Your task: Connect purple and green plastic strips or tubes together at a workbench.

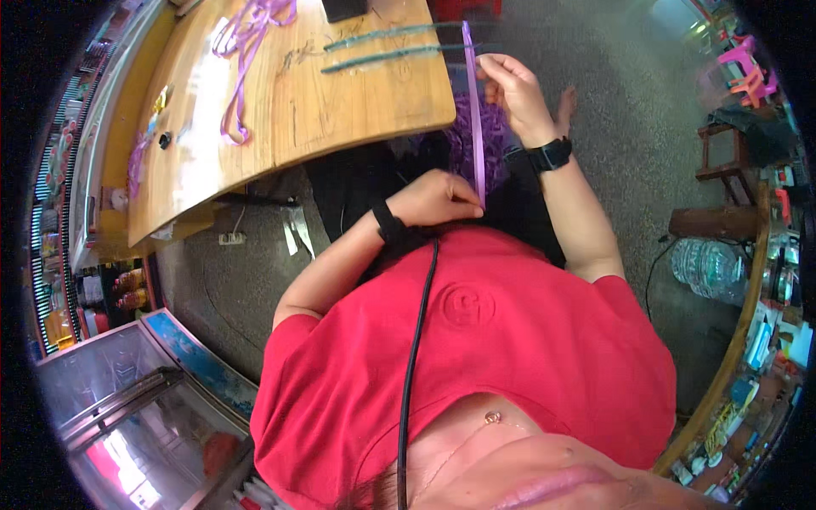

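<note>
A narrow purple ribbon point(474, 119) runs taut from the ends of two thin green rods point(382, 58) toward my lap. Its near end is pinched between the thumb and fingers of my left hand point(435, 199). My right hand point(514, 89) is beside the ribbon's far part, close to the rod ends. Its thumb and fingers are drawn together at the ribbon's edge; what they grip is too small to make out. Both rods lie on the wooden table and stick out past its right edge. Under the ribbon, a heap of purple ribbon point(493, 136) shows between my arms.
Loose purple ribbon point(242, 59) trails across the wooden table point(340, 102), with a dark box point(344, 8) at its far edge. To the right are a wooden stool point(727, 153), a large clear bottle point(710, 268) and crowded shelves. A glass-topped cabinet point(127, 425) stands at lower left.
</note>
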The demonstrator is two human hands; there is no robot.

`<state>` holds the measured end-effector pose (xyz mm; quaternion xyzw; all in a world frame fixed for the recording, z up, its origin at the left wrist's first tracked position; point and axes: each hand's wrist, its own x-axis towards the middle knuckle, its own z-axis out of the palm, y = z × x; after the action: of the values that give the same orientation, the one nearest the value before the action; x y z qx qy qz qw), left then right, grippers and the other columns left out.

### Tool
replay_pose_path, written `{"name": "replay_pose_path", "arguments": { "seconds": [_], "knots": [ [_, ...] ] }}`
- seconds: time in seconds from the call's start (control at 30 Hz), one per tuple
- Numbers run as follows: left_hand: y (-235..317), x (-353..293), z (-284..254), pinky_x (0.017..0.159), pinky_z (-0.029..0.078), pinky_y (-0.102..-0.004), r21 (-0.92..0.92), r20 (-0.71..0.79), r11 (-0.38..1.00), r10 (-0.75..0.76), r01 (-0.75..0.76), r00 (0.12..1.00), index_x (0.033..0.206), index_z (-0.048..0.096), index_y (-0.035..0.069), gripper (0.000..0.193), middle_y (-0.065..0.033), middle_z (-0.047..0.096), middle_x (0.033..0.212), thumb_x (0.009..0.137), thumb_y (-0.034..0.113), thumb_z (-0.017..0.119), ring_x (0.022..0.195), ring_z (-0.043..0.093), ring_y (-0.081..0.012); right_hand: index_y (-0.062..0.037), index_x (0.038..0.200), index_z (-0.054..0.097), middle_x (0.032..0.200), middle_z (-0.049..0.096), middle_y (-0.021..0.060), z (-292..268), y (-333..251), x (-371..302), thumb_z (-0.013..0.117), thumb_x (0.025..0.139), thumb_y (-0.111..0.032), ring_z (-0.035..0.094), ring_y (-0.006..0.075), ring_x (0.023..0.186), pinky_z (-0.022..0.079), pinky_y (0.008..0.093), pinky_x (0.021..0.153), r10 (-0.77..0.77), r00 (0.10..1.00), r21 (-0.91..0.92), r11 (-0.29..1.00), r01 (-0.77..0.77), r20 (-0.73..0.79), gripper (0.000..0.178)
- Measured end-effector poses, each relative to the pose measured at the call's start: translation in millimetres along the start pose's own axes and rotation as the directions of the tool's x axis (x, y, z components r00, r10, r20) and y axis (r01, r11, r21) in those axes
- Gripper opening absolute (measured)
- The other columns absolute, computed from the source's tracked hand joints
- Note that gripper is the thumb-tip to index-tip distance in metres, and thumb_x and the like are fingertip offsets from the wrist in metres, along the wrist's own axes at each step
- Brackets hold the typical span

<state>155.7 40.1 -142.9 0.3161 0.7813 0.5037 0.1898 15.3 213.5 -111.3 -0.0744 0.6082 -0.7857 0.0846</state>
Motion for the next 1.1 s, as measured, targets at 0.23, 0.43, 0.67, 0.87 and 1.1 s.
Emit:
{"name": "replay_pose_path", "arguments": {
  "seconds": [0.23, 0.43, 0.67, 0.87, 1.1],
  "knots": [
    [-5, -3, -2, 0.072, 0.053, -0.0315, -0.003, 0.002, 1.0, -0.022, 0.022, 1.0, 0.094, 0.073, 0.003, 0.016, -0.0123, 0.072, 0.086, 0.085, 0.017, 0.074, 0.079, 0.069, -0.0196, -0.0045, 0.087, 0.068, 0.073, 0.061, -0.002, -21, 11, -76, 0.065, 0.093, -0.025, 0.051, 0.0052, 0.058, 0.038, 0.0205, 0.054, 0.295, 0.932, -0.301, 0.927, -0.225, 0.21, 0.022],
    [-6, -2, 0, 0.07, 0.053, -0.0319, 0.014, 0.027, 0.997, -0.079, 0.078, 0.997, 0.095, 0.073, 0.003, 0.018, -0.0129, 0.072, 0.085, 0.086, 0.019, 0.073, 0.077, 0.069, -0.0198, -0.0018, 0.087, 0.069, 0.067, 0.057, -0.0054, -16, 16, -96, 0.072, 0.089, -0.02, 0.046, 0.003, 0.056, 0.036, 0.0206, 0.052, 0.315, 0.915, -0.333, 0.916, -0.223, 0.252, 0.018],
    [-9, 3, 3, 0.071, 0.053, -0.0313, 0.047, 0.013, 0.994, -0.101, 0.1, 0.995, 0.095, 0.073, 0.001, 0.021, -0.0143, 0.072, 0.087, 0.084, 0.02, 0.074, 0.078, 0.07, -0.0206, -0.0033, 0.089, 0.071, 0.065, 0.059, -0.0052, 8, -1, -17, 0.067, 0.092, -0.021, 0.045, 0.0022, 0.054, 0.033, 0.0202, 0.048, 0.016, 0.991, -0.245, 0.969, 0.017, 0.13, 0.018],
    [-13, 2, 2, 0.07, 0.053, -0.0317, 0.044, -0.007, 0.997, -0.069, 0.07, 0.998, 0.096, 0.073, 0.001, 0.021, -0.0147, 0.071, 0.086, 0.085, 0.019, 0.074, 0.077, 0.069, -0.0204, -0.0064, 0.107, 0.073, 0.076, 0.064, -0.0052, 11, 0, 31, 0.067, 0.091, -0.02, 0.048, 0.0022, 0.059, 0.037, 0.0189, 0.053, -0.113, 0.992, -0.147, 0.982, 0.121, 0.06, 0.021],
    [-16, 2, 2, 0.072, 0.053, -0.0299, -0.022, -0.007, 0.994, -0.105, 0.105, 0.994, 0.095, 0.073, 0.001, 0.021, -0.0127, 0.073, 0.088, 0.086, 0.019, 0.074, 0.08, 0.069, -0.0188, -0.0086, 0.11, 0.073, 0.078, 0.065, -0.0049, 17, 0, 39, 0.067, 0.09, -0.017, 0.051, 0.0036, 0.064, 0.039, 0.0194, 0.058, -0.13, 0.988, -0.214, 0.966, 0.144, 0.078, 0.023]
  ]
}}
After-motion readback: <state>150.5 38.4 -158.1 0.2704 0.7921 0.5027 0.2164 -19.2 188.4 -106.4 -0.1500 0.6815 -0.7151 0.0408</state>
